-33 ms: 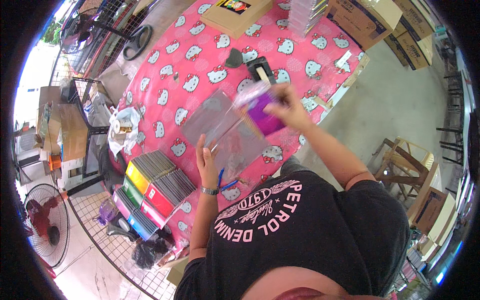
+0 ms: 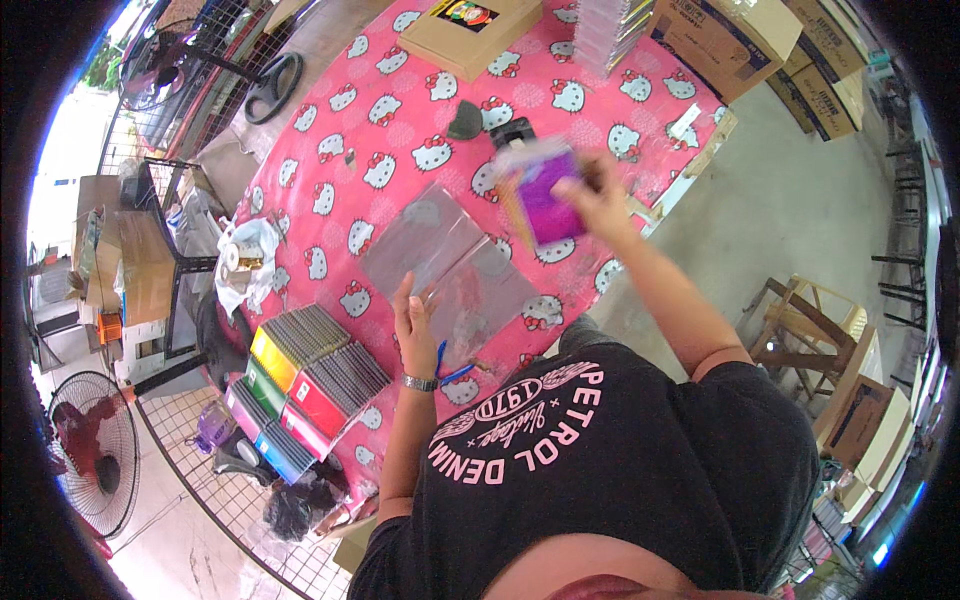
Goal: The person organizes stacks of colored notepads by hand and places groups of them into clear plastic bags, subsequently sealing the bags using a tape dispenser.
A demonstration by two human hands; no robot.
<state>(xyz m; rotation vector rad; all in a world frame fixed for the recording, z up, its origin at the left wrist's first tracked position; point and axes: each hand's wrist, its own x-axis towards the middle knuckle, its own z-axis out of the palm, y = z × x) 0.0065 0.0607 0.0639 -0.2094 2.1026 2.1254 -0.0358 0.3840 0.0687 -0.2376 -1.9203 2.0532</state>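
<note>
My right hand (image 2: 603, 203) is closed around the right edge of a purple-covered notebook (image 2: 552, 195), raised over the table and blurred by motion. Whether it is one notebook or several stacked, I cannot tell. Below and left of it, a clear plastic sheet (image 2: 405, 250) with a crease across its middle lies on the pink patterned tablecloth (image 2: 345, 150). My left hand (image 2: 413, 325) rests at the sheet's near left edge, fingers stretched out. Just right of that wrist lies a blue-handled hand tool (image 2: 457, 373). A black tape dispenser (image 2: 513, 132) stands partly hidden behind the notebook.
Stacks of spiral notebooks (image 2: 310, 365) with coloured covers stand at the table's left. Beyond the right hand are a dark grey piece (image 2: 465, 120), a brown box (image 2: 465, 40) and clear plastic holders (image 2: 608, 35). Cartons (image 2: 725, 45) stand far right; a fan (image 2: 95, 455) is at left.
My right hand has moved to the right with the purple notebook, away from above the plastic sheet. The left hand stays in nearly the same place.
</note>
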